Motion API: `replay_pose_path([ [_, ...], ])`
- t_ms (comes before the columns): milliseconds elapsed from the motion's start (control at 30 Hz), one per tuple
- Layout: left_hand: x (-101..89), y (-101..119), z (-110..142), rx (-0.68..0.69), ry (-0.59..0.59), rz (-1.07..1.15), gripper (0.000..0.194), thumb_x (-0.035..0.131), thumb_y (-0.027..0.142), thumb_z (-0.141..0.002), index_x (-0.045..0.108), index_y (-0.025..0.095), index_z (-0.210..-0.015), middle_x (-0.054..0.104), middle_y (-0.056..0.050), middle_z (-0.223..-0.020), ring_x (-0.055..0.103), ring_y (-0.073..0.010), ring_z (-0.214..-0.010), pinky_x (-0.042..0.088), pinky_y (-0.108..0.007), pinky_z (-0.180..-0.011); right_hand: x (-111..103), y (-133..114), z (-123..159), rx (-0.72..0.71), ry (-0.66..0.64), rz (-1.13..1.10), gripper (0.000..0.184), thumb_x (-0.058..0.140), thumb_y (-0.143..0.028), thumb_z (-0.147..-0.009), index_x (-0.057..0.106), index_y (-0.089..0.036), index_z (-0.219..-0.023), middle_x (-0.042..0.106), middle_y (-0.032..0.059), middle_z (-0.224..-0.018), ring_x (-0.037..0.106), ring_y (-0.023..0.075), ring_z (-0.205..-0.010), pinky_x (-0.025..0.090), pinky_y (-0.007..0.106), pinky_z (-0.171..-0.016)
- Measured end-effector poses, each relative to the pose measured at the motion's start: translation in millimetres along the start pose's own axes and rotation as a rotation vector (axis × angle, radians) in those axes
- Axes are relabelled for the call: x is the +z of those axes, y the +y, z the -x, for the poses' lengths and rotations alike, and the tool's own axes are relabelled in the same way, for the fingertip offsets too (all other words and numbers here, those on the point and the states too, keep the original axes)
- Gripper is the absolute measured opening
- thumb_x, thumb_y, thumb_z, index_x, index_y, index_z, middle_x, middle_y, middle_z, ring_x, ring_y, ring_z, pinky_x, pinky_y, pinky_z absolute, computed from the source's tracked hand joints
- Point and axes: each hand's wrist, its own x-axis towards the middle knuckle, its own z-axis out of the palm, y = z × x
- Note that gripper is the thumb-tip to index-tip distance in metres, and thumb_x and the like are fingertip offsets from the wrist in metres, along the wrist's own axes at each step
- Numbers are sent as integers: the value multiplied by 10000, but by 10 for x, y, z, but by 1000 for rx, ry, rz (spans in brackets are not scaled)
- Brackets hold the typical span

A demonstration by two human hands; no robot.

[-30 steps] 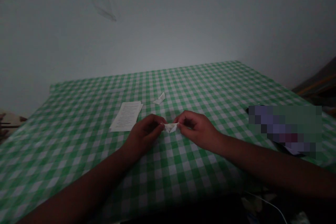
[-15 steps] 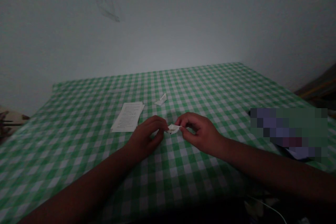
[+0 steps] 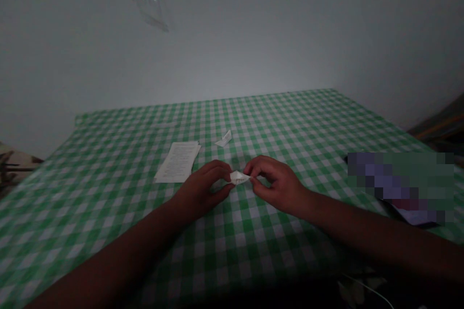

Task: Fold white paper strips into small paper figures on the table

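Apparently you're at the shaping step: the small folded paper sits between your hands, above the checked tablecloth. Your right hand pinches its right tip; your left hand brackets the left end, firmness unclear. The next move probably calls for light, even pressure. Beyond lies another folded paper; leftward, printed sheets.

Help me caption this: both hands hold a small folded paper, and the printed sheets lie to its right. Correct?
Not quite: the head view shows the printed sheets to the left of the small folded paper. The left hand and right hand do hold it.
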Motion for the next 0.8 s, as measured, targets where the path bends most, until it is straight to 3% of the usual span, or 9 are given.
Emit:
replay_pose_path([
  [433, -37, -22, 19, -9, -74, -25, 69, 606, 172, -921, 558, 205, -960, 649, -49, -1076, 649, -168, -993, 544, -314, -841, -34, 12, -24, -26, -65, 35, 194, 574, -39, -782, 523, -222, -819, 652, 20, -918, 623, 159, -866, 491, 325, -790],
  [533, -33, -34, 33, -26, -99, -29, 71, 597, 177, -921, 557, 206, -973, 648, -49, -1077, 645, -174, -987, 542, -327, -836, -35, -6, -12, 2, -108, 85, 247, 585, -70, -804, 573, -223, -997, 652, 35, -972, 623, 164, -872, 514, 327, -783],
  [633, -33, -37, 39, -45, -129, -27, 68, 581, 187, -925, 562, 207, -987, 644, -53, -1083, 642, -181, -982, 541, -341, -837, -36, -21, -9, -61, -173, 135, 380, 618, -127, -840, 554, -226, -1201, 661, 62, -1078, 632, 175, -938, 531, 343, -825],
  [800, -31, -9, 37, -31, -148, -36, 114, 573, 181, -922, 567, 208, -1032, 646, -57, -1067, 641, -189, -977, 542, -354, -836, -33, 9, -21, -120, -253, 161, 158, 606, -193, -908, 623, -225, -1062, 681, 49, -984, 641, 181, -946, 535, 348, -843],
])
